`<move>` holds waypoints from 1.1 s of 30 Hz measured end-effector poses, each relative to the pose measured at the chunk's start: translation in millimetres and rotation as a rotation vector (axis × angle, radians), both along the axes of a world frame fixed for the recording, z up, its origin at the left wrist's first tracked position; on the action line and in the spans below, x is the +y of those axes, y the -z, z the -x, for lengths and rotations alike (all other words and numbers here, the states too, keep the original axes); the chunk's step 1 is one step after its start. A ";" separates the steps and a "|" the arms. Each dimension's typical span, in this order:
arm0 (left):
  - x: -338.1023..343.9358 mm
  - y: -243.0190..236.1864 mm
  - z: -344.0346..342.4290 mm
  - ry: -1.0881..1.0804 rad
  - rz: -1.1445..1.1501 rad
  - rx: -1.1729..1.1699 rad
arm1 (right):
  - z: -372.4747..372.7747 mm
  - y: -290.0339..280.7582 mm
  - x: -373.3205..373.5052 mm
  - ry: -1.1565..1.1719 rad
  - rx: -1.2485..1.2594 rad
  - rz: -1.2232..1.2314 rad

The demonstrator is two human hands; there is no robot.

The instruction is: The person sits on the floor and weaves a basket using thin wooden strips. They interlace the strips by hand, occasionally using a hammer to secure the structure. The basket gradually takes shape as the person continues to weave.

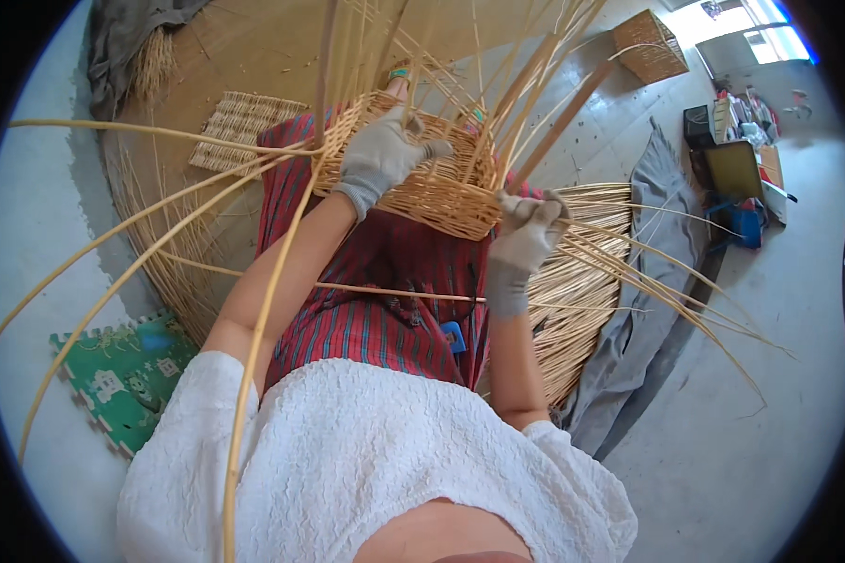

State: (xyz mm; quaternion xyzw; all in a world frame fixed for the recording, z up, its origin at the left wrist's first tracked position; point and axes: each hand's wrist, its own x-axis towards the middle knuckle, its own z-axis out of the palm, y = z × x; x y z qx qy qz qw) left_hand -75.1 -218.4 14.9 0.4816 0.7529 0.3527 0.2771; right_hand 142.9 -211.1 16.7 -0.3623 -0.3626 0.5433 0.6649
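Basket [441, 208] sits on my lap, low wall woven; tall stakes [565, 125] stick up bare above it, so I judge the upper wall and border remain. Right hand [526, 230] clenches rods [662, 289] at basket's right corner; left hand [382, 155] lies over basket's left side, can't tell if gripping.

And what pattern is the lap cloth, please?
The lap cloth is striped, mainly red; see the head view.

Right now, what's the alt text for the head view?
Gloved left hand on a wicker basket bristling with long stakes, gloved right hand curled at its near right corner; red striped cloth lies beneath, a pile of rods to the right.
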 end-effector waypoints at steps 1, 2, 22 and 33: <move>5.8 -1.3 -3.9 -0.023 0.016 -0.027 | 6.3 -7.5 -8.6 -0.074 -0.054 -0.098; 9.8 -3.3 -6.5 -0.039 0.033 -0.052 | 13.7 -17.8 -24.6 -0.142 -0.109 -0.194; 17.2 35.3 -80.5 0.300 -0.070 -0.223 | -85.7 -39.9 100.0 0.033 -1.502 -0.186; -70.6 54.8 62.2 0.042 -0.445 -0.502 | 163.0 -55.4 -117.9 -0.975 -0.851 -1.073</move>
